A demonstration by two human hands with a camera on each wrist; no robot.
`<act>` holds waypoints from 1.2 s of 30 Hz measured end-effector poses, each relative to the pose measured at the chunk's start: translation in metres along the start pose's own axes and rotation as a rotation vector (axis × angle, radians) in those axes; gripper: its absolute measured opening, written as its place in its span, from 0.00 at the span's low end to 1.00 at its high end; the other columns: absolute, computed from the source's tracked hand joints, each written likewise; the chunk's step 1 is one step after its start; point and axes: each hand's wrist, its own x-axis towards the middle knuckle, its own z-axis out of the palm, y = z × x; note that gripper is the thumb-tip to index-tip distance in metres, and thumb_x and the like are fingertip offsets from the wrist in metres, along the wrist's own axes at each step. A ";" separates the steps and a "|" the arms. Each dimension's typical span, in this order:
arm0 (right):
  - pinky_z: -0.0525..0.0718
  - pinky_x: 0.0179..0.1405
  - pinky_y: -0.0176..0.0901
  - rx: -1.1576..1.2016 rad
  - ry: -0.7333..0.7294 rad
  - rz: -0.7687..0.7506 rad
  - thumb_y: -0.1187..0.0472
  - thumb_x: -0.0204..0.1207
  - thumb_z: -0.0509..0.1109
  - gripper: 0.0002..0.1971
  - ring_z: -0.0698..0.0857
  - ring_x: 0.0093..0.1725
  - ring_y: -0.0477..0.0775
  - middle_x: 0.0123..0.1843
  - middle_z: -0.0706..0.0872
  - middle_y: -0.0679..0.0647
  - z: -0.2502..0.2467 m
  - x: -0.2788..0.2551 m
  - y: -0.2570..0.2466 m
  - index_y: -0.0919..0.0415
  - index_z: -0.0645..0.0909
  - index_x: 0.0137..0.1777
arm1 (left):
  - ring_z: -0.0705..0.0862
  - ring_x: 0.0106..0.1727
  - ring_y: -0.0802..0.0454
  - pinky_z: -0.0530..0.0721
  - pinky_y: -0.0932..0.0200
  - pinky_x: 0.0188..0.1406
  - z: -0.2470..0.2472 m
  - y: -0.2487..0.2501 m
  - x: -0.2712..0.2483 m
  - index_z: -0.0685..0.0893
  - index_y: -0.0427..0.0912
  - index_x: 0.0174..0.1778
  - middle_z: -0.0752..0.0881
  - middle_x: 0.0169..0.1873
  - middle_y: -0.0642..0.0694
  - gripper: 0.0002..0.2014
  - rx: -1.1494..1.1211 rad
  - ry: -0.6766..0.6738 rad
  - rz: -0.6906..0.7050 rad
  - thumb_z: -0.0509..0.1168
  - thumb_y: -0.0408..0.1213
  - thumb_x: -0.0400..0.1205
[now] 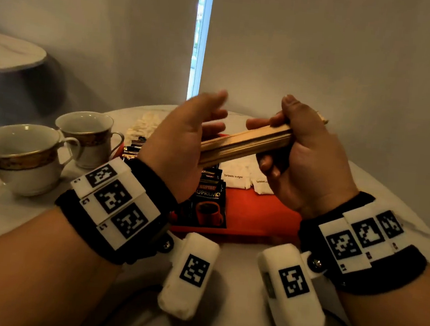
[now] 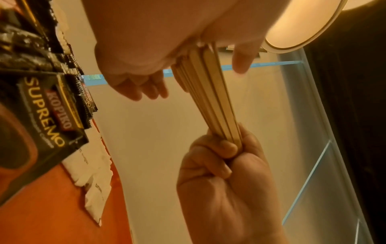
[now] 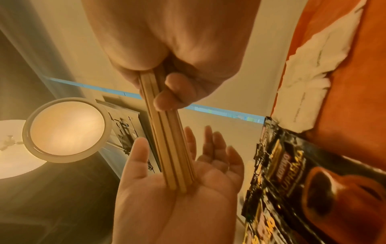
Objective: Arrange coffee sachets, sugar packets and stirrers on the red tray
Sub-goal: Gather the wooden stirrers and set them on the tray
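My right hand (image 1: pixel 289 143) grips one end of a bundle of wooden stirrers (image 1: pixel 244 143) held in the air above the red tray (image 1: pixel 261 214). The bundle's other end butts against the palm of my left hand (image 1: pixel 199 124), whose fingers are spread and straight. In the right wrist view the stirrers (image 3: pixel 169 145) stand on that flat left palm (image 3: pixel 167 198). Black coffee sachets (image 1: pixel 208 204) lie overlapped along the tray's left side. White brown-sugar packets (image 1: pixel 241 174) lie at the tray's far side, partly hidden by my hands.
Two gold-rimmed white cups (image 1: pixel 23 155) (image 1: pixel 90 135) stand on the white round table to the left of the tray. A heap of pale packets (image 1: pixel 143 127) lies behind the tray. A second round table (image 1: pixel 6 50) is at the far left.
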 end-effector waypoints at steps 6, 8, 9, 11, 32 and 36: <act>0.68 0.14 0.35 -0.145 -0.096 -0.004 0.50 0.86 0.64 0.18 0.77 0.17 0.54 0.29 0.85 0.58 -0.012 0.006 -0.004 0.56 0.81 0.36 | 0.89 0.47 0.48 0.87 0.52 0.44 -0.005 -0.003 0.002 0.85 0.42 0.63 0.91 0.45 0.46 0.30 0.305 -0.318 -0.012 0.77 0.50 0.66; 0.69 0.13 0.36 -0.161 -0.157 0.028 0.50 0.83 0.67 0.17 0.78 0.18 0.55 0.31 0.85 0.62 -0.014 0.005 -0.004 0.57 0.82 0.35 | 0.90 0.43 0.51 0.86 0.56 0.39 -0.003 -0.003 -0.002 0.84 0.46 0.65 0.92 0.46 0.47 0.30 0.372 -0.495 -0.123 0.81 0.42 0.66; 0.70 0.13 0.35 -0.164 -0.189 0.045 0.50 0.82 0.68 0.16 0.79 0.18 0.54 0.33 0.87 0.63 -0.014 0.005 -0.005 0.58 0.81 0.36 | 0.90 0.40 0.50 0.86 0.56 0.37 -0.002 -0.003 -0.006 0.84 0.47 0.64 0.92 0.46 0.45 0.28 0.404 -0.586 -0.170 0.83 0.40 0.67; 0.75 0.14 0.35 -0.185 -0.232 0.082 0.51 0.81 0.67 0.14 0.84 0.22 0.53 0.38 0.90 0.62 -0.014 0.003 -0.008 0.60 0.80 0.38 | 0.88 0.31 0.50 0.84 0.57 0.30 -0.001 -0.004 -0.012 0.85 0.46 0.54 0.91 0.38 0.44 0.21 0.501 -0.658 -0.195 0.81 0.46 0.68; 0.77 0.72 0.67 -0.406 -0.206 -0.150 0.22 0.71 0.41 0.47 0.88 0.65 0.54 0.61 0.91 0.54 -0.030 0.009 -0.024 0.55 0.86 0.64 | 0.68 0.19 0.51 0.69 0.61 0.21 0.000 -0.015 -0.014 0.79 0.44 0.41 0.73 0.22 0.46 0.10 0.450 -0.678 -0.314 0.76 0.38 0.74; 0.84 0.62 0.64 -0.413 -0.326 -0.135 0.19 0.66 0.51 0.44 0.89 0.62 0.58 0.61 0.91 0.56 -0.028 0.008 -0.015 0.53 0.87 0.62 | 0.69 0.19 0.51 0.69 0.63 0.19 -0.001 -0.016 -0.015 0.78 0.43 0.37 0.74 0.23 0.46 0.11 0.495 -0.684 -0.361 0.76 0.36 0.78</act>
